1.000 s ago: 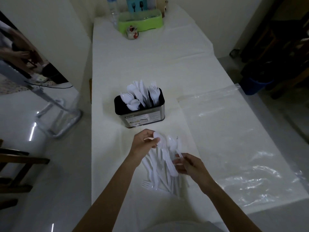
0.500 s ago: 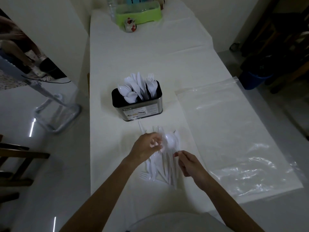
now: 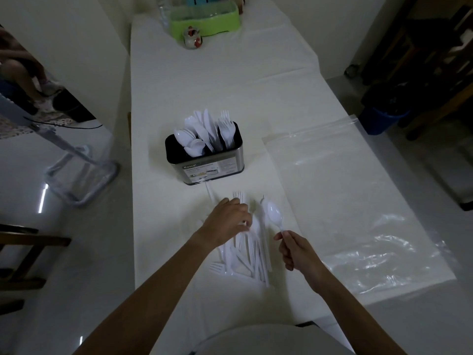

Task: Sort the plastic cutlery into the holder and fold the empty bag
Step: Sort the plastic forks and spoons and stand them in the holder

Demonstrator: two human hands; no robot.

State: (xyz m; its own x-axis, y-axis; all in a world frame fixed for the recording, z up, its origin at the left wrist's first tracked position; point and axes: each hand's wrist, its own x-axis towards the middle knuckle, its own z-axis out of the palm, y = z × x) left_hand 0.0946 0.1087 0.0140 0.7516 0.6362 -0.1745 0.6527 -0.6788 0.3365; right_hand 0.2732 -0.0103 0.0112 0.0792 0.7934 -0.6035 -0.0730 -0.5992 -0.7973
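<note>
A metal cutlery holder (image 3: 204,167) stands mid-table with white spoons, knives and forks upright in it. In front of it lies a loose pile of white plastic cutlery (image 3: 250,254). My left hand (image 3: 227,221) rests palm-down on the pile's far end, fingers curled among the pieces; whether it grips one is hidden. My right hand (image 3: 297,252) pinches the handle of a white spoon (image 3: 275,215), bowl pointing away, lifted just right of the pile. The empty clear plastic bag (image 3: 345,201) lies flat on the right of the table.
A green tray (image 3: 204,21) and a small jar (image 3: 192,38) sit at the table's far end. The table (image 3: 217,85) has a white cloth. A stool frame stands on the floor to the left, dark furniture and a blue bin (image 3: 381,121) to the right.
My right hand has pulled a spoon out to the right of the pile. My left hand has dropped from holding cutlery up onto the pile.
</note>
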